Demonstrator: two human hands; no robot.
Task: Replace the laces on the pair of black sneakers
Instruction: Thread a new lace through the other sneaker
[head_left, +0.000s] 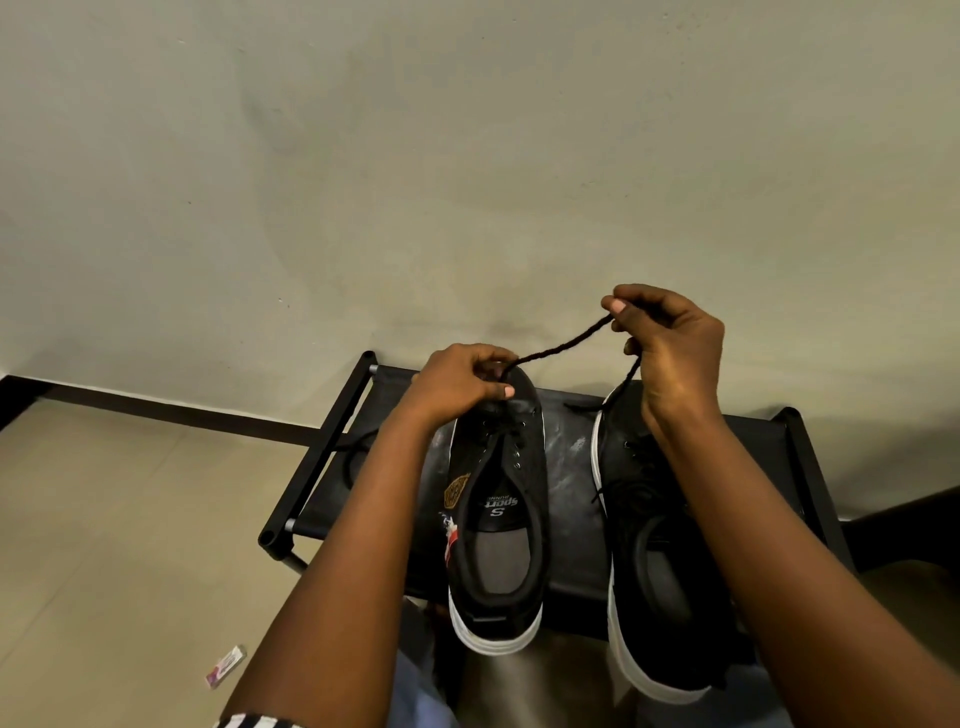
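Left hand (462, 384) pressed on the toe of the left sneaker (498, 519), fingers curled and pinching the dark lace (561, 343) where it leaves the front eyelets. Probably pinned there to steady the shoe and keep the lace from slipping. Right hand (670, 338) raised above the toe of the right sneaker (660, 571), thumb and fingers closed on the far end of the same lace, holding it taut in a slanting line between the two hands. One loose tail dropping from that grip toward the right sneaker.

Both sneakers side by side on the black rack (566, 467), toes toward its far edge by the wall, heels overhanging the near edge. Left sneaker mostly unlaced, upper eyelets bare, insole visible, so apparently at an early threading or final unthreading stage; cannot tell which. Right sneaker laced, with its laces lying loose across the tongue. Another dark lace (353, 452) draped at the rack's left edge. Small wrapper (226, 666) on the tiled floor, well apart.
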